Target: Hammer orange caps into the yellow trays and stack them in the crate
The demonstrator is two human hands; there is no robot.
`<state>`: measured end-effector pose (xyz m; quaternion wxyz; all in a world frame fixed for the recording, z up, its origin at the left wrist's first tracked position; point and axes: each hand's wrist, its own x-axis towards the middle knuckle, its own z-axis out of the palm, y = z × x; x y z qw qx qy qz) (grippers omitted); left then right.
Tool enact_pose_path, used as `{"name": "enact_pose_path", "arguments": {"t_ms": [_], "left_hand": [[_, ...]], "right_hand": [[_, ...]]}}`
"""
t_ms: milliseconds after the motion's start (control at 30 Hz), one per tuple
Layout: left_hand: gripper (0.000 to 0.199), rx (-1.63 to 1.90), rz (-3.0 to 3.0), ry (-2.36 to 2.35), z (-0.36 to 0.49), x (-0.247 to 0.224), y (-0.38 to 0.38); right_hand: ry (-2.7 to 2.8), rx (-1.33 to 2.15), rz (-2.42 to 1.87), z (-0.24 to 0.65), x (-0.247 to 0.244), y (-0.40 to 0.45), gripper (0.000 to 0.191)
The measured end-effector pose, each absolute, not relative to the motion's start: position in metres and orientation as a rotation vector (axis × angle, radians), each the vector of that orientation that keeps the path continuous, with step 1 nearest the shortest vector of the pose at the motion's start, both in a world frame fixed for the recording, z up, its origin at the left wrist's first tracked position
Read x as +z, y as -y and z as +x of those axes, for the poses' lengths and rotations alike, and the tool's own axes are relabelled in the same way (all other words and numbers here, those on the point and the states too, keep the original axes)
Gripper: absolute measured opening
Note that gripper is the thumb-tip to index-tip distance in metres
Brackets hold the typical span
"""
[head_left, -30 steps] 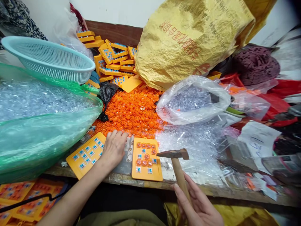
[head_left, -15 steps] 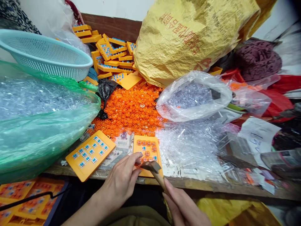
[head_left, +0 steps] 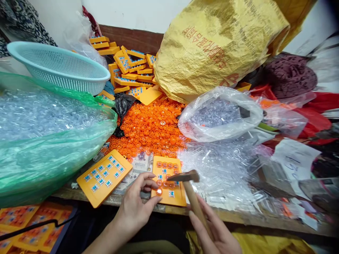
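Observation:
My right hand [head_left: 212, 225] is closed round the wooden handle of a small hammer [head_left: 194, 190], whose metal head hovers over the right side of an orange panel [head_left: 172, 201]. Several clear orange round caps [head_left: 169, 165] sit on this panel, along with blue-and-white switch pieces [head_left: 171, 193]. At the panel's left edge is my left hand [head_left: 139, 197], thumb and fingers apart, close beside an orange cap [head_left: 159, 191]. A second orange panel [head_left: 104, 178] lies to the left, tilted, showing only the blue-and-white pieces. Part of the near panel is hidden under the hammer head.
Loose orange caps [head_left: 148, 123] are heaped behind the panels. Clear plastic pieces [head_left: 212, 169] spread on the right, below an open white bag [head_left: 219, 135]. A green bag [head_left: 53, 169] and blue basket [head_left: 60, 70] stand left. Stacked panels [head_left: 132, 67] and a yellow sack [head_left: 201, 53] are behind.
The hammer has lifted off the near panel and its head has swung to the right. My left fingers have spread apart, revealing the orange cap by them. The whole view has shifted slightly.

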<state>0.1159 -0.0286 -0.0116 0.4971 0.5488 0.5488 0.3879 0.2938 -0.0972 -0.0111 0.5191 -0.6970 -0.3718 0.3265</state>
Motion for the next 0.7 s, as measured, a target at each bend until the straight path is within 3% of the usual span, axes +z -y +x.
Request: {"name": "enact_pose_path", "arguments": {"t_ms": [133,267,400,567,700], "left_hand": [[0.041,1.036,0.942,-1.309,0.119,0.000,0.022],[0.059,0.994,0.745,-1.274,0.127,0.010,0.010],[0.060,0.931,0.564,-1.044,0.140,0.014,0.002],[0.054,0.928,0.300,-0.890,0.124,0.024,0.024],[0.055,0.883,0.158,-0.961,0.081,0.033,0.057]], "right_hand": [[0.565,1.098,-1.543,0.291,-0.010,0.078,0.067],[0.575,1.187,-1.495,0.288,-0.013,0.069,0.068],[0.534,1.224,-1.473,0.286,-0.013,0.069,0.072],[0.711,1.105,-1.545,0.301,-0.009,0.063,0.064],[1.415,0.820,-1.710,0.305,-0.009,0.050,0.042]]}}
